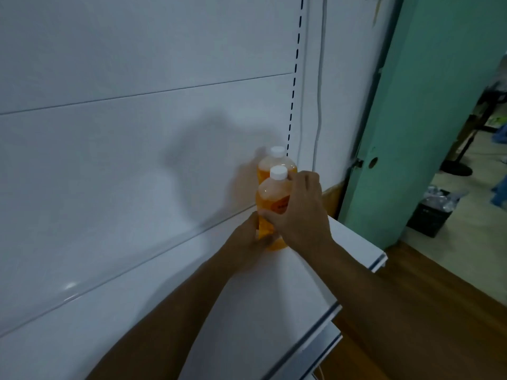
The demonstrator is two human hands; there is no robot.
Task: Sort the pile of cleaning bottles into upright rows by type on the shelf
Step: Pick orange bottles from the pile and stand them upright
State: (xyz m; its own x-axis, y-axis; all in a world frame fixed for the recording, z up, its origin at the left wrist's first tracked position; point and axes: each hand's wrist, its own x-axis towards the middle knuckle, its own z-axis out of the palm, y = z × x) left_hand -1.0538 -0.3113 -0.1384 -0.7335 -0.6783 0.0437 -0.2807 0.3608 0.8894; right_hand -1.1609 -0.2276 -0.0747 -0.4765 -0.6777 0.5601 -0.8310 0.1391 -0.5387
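Observation:
Two orange bottles with white caps stand upright at the right end of the white shelf (247,311), one behind the other. The back bottle (277,163) is against the shelf's rear panel. Both my hands hold the front bottle (271,193). My right hand (300,208) wraps round its upper body and label from the right. My left hand (248,239) grips its base from the left. The lower part of the front bottle is mostly hidden by my fingers.
The white back panel (123,160) rises behind the shelf, with a slotted upright (293,86) at its right. A green door (428,119) stands right of the shelf. Wooden floor (425,311) lies below, and a dark crate (429,215) sits beyond the doorway.

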